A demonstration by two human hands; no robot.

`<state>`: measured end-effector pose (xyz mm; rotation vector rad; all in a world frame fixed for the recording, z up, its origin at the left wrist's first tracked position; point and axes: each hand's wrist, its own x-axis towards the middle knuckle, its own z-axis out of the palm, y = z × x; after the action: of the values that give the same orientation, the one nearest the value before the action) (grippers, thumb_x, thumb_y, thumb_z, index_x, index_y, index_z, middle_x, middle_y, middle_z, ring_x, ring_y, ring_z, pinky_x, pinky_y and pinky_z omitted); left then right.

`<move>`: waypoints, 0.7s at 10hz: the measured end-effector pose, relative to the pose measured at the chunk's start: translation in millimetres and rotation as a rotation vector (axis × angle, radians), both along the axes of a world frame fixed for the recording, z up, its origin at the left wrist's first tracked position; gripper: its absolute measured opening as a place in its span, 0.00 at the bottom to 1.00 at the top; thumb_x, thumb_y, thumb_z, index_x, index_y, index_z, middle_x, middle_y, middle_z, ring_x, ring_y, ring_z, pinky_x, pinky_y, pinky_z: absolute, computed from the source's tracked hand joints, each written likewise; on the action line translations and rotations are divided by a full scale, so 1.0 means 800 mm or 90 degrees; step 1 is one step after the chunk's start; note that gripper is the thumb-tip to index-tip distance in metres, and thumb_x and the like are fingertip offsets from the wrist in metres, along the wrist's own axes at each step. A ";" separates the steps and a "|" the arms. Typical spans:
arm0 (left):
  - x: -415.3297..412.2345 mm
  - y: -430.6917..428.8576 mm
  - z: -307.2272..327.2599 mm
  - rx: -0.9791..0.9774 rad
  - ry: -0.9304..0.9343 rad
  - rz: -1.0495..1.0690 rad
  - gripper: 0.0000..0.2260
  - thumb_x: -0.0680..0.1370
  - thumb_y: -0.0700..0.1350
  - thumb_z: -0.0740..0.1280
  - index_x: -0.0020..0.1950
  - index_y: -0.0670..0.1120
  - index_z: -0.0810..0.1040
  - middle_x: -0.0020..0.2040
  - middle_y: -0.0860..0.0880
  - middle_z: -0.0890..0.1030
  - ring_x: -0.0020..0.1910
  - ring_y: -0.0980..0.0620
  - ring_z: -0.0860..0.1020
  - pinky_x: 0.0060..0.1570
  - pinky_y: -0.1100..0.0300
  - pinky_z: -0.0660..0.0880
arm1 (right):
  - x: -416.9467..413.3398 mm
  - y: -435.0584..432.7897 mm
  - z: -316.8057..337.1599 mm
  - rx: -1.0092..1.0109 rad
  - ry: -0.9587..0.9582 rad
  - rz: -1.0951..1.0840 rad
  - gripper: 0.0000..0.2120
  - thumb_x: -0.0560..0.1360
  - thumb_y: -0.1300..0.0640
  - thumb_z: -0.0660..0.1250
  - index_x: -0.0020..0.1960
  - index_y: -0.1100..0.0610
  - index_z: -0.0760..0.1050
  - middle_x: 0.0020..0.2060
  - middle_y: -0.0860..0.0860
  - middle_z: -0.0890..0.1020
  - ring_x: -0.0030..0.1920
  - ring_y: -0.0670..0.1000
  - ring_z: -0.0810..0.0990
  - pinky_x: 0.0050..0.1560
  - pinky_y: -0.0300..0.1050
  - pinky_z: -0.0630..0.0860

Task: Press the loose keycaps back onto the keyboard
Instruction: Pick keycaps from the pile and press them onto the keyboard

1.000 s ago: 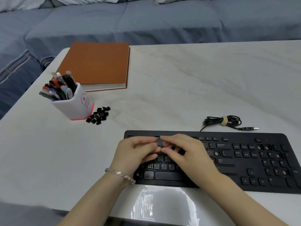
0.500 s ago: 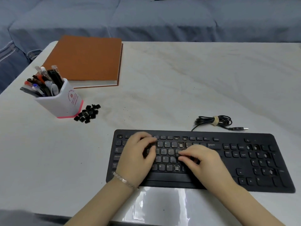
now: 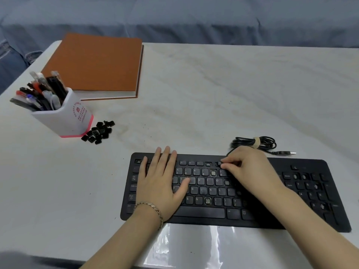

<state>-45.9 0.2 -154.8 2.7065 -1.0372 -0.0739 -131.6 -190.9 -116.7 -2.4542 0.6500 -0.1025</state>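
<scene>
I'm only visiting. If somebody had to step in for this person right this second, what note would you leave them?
Left hand: open, lying flat on the left side of the keyboard.
Right hand: fingers curled, tips on the function row. I cannot tell if a keycap is under them.
Loose keycaps: piled on the table beside the pen holder.
Done: most keys are seated.
Left: several sockets are bare, such as the number-row socket and the bottom-row socket, and some on the number pad. Fetch caps from the pile and press them in.
</scene>
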 end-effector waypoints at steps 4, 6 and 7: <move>-0.001 -0.001 0.001 -0.009 -0.010 0.004 0.30 0.73 0.60 0.53 0.69 0.44 0.71 0.69 0.47 0.70 0.70 0.46 0.66 0.68 0.49 0.52 | 0.009 0.005 0.000 -0.069 0.060 -0.004 0.04 0.71 0.56 0.70 0.44 0.53 0.83 0.41 0.49 0.80 0.45 0.54 0.78 0.47 0.48 0.74; -0.001 0.000 0.001 -0.001 -0.006 0.004 0.30 0.73 0.60 0.53 0.69 0.44 0.71 0.69 0.47 0.70 0.70 0.46 0.66 0.68 0.49 0.51 | 0.018 0.007 -0.002 -0.097 0.085 0.002 0.05 0.71 0.56 0.69 0.44 0.54 0.83 0.45 0.50 0.79 0.47 0.54 0.78 0.47 0.47 0.75; -0.001 0.000 0.001 -0.002 -0.004 0.003 0.30 0.73 0.60 0.53 0.69 0.44 0.71 0.69 0.47 0.70 0.70 0.46 0.66 0.68 0.49 0.51 | 0.012 0.009 -0.003 -0.102 0.068 0.002 0.06 0.73 0.56 0.67 0.46 0.54 0.82 0.46 0.50 0.79 0.48 0.53 0.77 0.45 0.43 0.72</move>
<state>-46.5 0.0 -153.9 2.7080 -1.0309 -0.0618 -121.8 -183.7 -118.7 -2.6294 0.7079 -0.0217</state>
